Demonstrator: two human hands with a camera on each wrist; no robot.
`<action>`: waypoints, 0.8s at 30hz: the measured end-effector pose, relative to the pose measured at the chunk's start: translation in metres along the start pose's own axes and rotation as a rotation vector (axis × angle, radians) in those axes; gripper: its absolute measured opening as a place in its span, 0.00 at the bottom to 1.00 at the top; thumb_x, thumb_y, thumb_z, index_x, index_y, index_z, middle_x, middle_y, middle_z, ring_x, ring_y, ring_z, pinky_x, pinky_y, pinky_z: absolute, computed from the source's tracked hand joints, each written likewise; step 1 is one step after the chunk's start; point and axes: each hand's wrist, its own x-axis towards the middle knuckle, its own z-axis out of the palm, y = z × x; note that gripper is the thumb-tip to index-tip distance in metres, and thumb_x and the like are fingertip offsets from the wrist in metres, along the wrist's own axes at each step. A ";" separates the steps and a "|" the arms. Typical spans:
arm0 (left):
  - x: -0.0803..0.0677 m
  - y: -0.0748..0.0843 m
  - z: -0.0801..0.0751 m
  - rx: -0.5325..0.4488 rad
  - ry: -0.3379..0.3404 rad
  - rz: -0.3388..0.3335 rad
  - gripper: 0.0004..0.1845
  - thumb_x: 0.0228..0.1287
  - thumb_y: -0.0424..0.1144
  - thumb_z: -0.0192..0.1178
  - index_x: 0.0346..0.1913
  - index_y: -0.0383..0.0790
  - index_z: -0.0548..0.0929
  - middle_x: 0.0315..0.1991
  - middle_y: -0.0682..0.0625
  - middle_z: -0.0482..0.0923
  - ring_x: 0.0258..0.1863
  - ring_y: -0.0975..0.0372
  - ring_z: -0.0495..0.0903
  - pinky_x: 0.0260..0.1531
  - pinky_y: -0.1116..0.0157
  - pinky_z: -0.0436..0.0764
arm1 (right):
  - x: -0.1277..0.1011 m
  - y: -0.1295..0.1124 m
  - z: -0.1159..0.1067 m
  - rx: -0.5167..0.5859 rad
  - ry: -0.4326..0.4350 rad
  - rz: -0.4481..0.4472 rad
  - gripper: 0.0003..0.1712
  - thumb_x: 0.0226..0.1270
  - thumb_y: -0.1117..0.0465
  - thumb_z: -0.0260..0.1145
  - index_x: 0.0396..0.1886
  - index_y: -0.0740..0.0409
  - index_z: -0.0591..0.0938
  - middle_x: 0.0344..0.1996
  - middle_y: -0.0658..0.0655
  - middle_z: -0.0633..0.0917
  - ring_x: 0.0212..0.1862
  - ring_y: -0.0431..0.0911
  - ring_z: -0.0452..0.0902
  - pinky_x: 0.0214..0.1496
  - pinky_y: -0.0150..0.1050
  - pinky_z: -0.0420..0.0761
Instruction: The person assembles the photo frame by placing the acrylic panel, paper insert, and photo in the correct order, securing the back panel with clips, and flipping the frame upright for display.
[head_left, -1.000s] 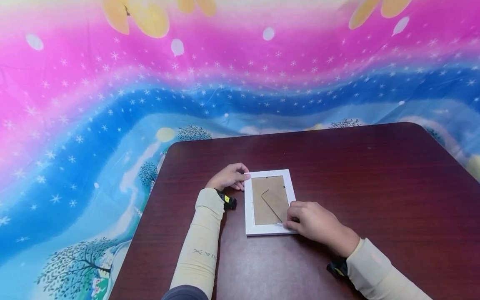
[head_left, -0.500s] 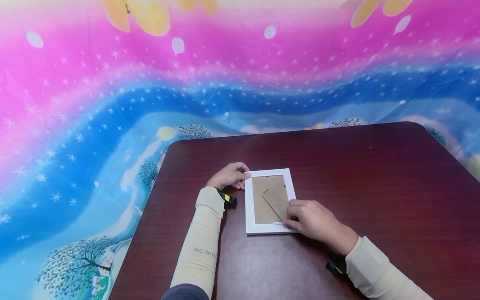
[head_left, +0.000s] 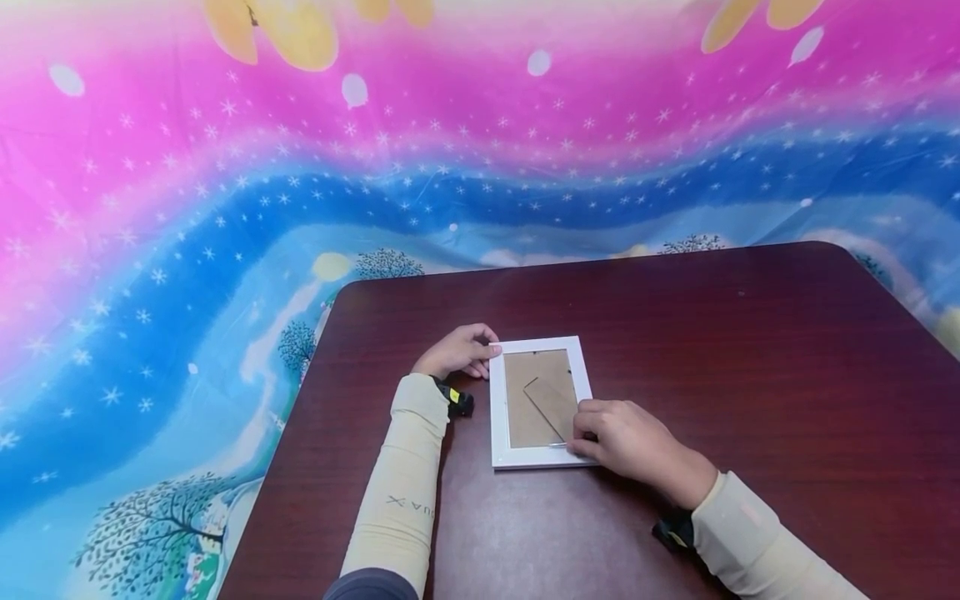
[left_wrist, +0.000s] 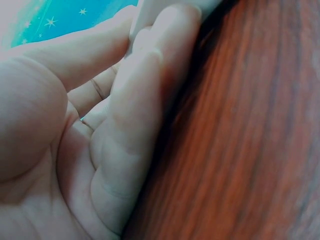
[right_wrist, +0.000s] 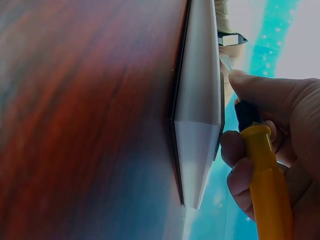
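Face-down white picture frame [head_left: 538,402] on counter [head_left: 750,350]: steadied by left hand [head_left: 456,353] pinching corner; yellow-handled screwdriver [right_wrist: 265,170] gripped in right hand [head_left: 633,442]; best levered gently, tip kept low.

You see a picture frame [head_left: 538,402] lying back-up: its border looks like smooth white plastic or painted wood with a faint sheen, and its backing board [head_left: 525,408] is matt brown fibreboard, with a stand flap of the same stuff. Your right hand [head_left: 633,446] grips a tool [right_wrist: 265,180] with a glossy yellow plastic handle and a black collar. The surface [head_left: 750,375] is dark reddish wood-grain, smooth and slightly glossy. Behind it hangs a thin, shiny printed cloth [head_left: 225,208]. Your sleeves [head_left: 401,492] are matt beige knit fabric.
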 end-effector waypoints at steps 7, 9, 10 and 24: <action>-0.001 0.002 0.001 -0.008 0.006 -0.001 0.13 0.67 0.41 0.64 0.48 0.38 0.77 0.27 0.40 0.79 0.20 0.54 0.82 0.21 0.63 0.82 | 0.000 -0.001 -0.001 -0.011 -0.012 0.008 0.15 0.56 0.56 0.75 0.20 0.42 0.76 0.22 0.39 0.70 0.21 0.32 0.63 0.22 0.31 0.68; -0.001 0.002 0.001 -0.014 0.001 -0.001 0.13 0.67 0.41 0.63 0.48 0.38 0.76 0.27 0.41 0.79 0.20 0.55 0.82 0.21 0.63 0.82 | 0.000 -0.001 -0.001 -0.010 -0.006 0.004 0.15 0.55 0.56 0.76 0.20 0.42 0.76 0.22 0.39 0.71 0.20 0.32 0.63 0.21 0.31 0.68; -0.001 0.002 0.000 -0.017 -0.001 0.000 0.13 0.67 0.40 0.63 0.48 0.38 0.76 0.26 0.41 0.79 0.20 0.55 0.82 0.21 0.63 0.82 | 0.000 -0.001 -0.001 -0.009 -0.002 0.002 0.15 0.55 0.56 0.76 0.19 0.42 0.76 0.22 0.39 0.71 0.20 0.32 0.63 0.21 0.31 0.68; -0.003 0.003 0.000 -0.018 -0.005 -0.003 0.13 0.67 0.40 0.63 0.48 0.37 0.76 0.27 0.41 0.78 0.20 0.56 0.81 0.22 0.63 0.82 | 0.002 -0.005 -0.002 -0.016 -0.006 0.011 0.18 0.55 0.55 0.75 0.18 0.41 0.72 0.21 0.39 0.70 0.20 0.33 0.62 0.20 0.31 0.65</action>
